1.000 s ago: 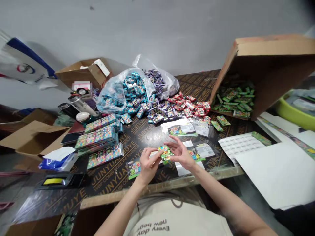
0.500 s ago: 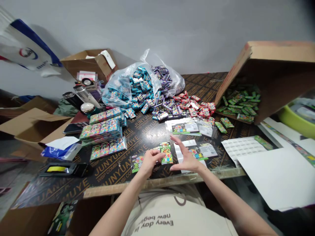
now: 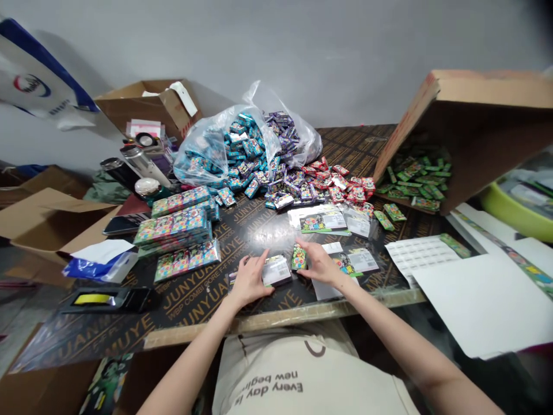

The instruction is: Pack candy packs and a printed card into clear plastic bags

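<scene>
Resting left hand (image 3: 253,282) beside a wrapped card (image 3: 276,271), right hand (image 3: 320,265) by a green packet (image 3: 298,257), fingers (image 3: 309,251) spread wide

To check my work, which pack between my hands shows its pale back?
The pack beside your left hand: its pale printed back faces up, while the pack beside your right hand shows its colourful green front.

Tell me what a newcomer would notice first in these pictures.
A clear plastic bag of blue packets stands out first, on the black plywood table, with purple and red packets spilled before it. At right, a tilted cardboard box covers a heap of green packets. Near the front edge, the left hand and right hand flank small packets.
</scene>
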`<action>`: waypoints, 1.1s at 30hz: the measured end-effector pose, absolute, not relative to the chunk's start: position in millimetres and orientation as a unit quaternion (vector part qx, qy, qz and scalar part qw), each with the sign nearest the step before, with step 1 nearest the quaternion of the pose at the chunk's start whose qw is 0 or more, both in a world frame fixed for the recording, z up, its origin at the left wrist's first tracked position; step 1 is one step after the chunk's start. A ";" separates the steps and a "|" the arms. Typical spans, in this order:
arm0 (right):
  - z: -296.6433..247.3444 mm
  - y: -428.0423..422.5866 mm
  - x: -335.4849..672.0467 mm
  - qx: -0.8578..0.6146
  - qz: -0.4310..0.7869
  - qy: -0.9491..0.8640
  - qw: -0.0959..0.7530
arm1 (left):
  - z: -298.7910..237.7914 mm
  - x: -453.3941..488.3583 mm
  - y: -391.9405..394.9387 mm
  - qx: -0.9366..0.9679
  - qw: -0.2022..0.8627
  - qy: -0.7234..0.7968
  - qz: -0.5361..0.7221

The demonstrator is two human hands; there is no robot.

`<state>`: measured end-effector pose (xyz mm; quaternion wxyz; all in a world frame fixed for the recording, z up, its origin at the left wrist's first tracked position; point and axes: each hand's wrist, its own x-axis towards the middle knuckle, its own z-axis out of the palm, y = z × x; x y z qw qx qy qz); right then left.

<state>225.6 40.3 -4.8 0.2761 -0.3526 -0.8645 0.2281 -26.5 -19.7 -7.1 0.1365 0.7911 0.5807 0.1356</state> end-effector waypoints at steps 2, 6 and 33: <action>-1.1 37.7 225.7 -0.341 0.285 -0.855 0.268 | -4.9 -27.4 -21.9 0.793 0.138 0.572 0.160; 15.5 33.4 225.3 -0.286 0.427 -0.821 0.248 | 9.3 -26.2 -27.0 0.803 0.185 0.532 0.197; 54.0 39.0 170.1 -0.403 0.729 -0.330 0.446 | 64.7 13.5 7.0 0.300 0.572 0.505 0.573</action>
